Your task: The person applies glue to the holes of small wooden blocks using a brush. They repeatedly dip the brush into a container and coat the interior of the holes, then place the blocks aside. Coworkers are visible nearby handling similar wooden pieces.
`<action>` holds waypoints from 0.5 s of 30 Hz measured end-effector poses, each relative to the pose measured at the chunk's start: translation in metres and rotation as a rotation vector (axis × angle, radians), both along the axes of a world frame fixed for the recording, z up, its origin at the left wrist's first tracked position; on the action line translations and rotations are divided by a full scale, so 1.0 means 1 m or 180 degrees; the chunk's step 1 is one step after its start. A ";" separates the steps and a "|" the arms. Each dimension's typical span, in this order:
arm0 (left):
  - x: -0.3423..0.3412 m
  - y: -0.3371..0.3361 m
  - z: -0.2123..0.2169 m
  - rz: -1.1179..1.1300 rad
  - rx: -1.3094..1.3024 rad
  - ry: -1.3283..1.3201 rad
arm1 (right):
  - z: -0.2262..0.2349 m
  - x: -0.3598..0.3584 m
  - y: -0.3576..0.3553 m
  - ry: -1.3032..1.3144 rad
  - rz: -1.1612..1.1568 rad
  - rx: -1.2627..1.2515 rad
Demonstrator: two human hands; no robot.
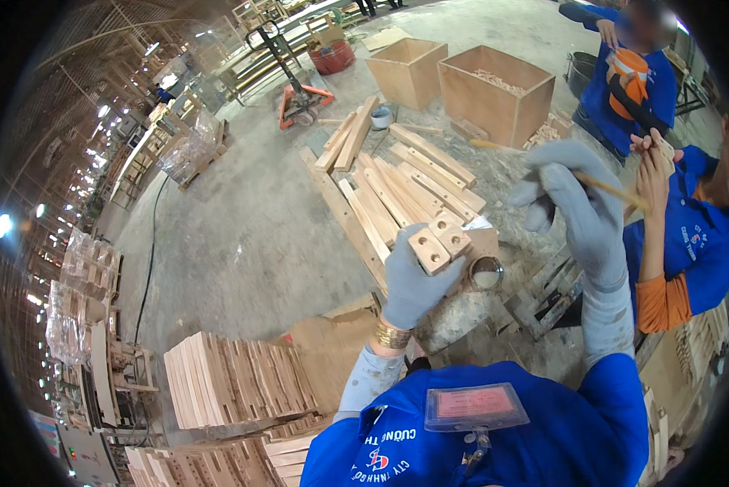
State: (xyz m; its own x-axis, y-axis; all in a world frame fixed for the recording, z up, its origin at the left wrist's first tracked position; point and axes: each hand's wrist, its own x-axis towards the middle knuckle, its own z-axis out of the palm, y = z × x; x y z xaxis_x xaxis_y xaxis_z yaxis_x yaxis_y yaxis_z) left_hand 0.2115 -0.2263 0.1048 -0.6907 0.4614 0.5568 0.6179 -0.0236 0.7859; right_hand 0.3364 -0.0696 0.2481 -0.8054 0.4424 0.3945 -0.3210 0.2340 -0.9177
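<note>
My left hand (420, 280) is closed around a bundle of wooden blocks (429, 251). Their pale end faces point up, each with round drilled holes. Raised to the right of them, my right hand (571, 203) has its fingers curled round a thin yellowish wooden stick (612, 190). Part of the stick is hidden by the fingers. Both hands wear grey gloves. A small cup (486, 273) with whitish contents stands just right of the left hand. Beyond the left hand, several loose wooden bars (389, 191) lie on the work surface, some with holes.
Stacked wooden pieces (239, 381) stand at the lower left. Two wooden bins (494, 97) are at the back, near a blue-grey pot (381, 118). An orange pallet jack (299, 101) stands farther off. Two co-workers in blue (685, 235) are close on the right, one with an orange container (628, 85).
</note>
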 end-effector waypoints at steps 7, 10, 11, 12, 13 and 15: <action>0.011 0.004 0.006 0.0071 -0.0125 -0.0462 | -0.186 -0.002 -0.022 0.0161 -0.0189 0.0836; 0.014 0.005 0.002 0.0102 -0.0133 -0.0690 | -0.218 -0.022 -0.060 0.0098 -0.0659 0.0961; 0.013 0.003 0.004 -0.0122 -0.0101 -0.0783 | -0.222 -0.029 -0.066 0.0117 -0.0882 0.0888; 0.012 -0.001 0.010 -0.0355 -0.0073 -0.0878 | -0.225 -0.034 -0.067 0.0115 -0.0999 0.0959; 0.008 -0.005 0.014 -0.0586 -0.0030 -0.0976 | -0.226 -0.039 -0.066 0.0112 -0.1113 0.1045; -0.006 -0.015 0.014 -0.1429 -0.0101 -0.1342 | -0.235 -0.042 -0.062 0.0156 -0.1289 0.1147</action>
State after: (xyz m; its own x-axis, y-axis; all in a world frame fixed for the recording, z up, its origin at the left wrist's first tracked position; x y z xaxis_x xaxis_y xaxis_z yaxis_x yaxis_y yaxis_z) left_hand 0.2055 -0.2417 0.1191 -0.5828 0.7700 0.2595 0.1890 -0.1821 0.9649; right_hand 0.2945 -0.1315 0.0131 -0.5754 0.5434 0.6113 -0.1801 0.6449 -0.7427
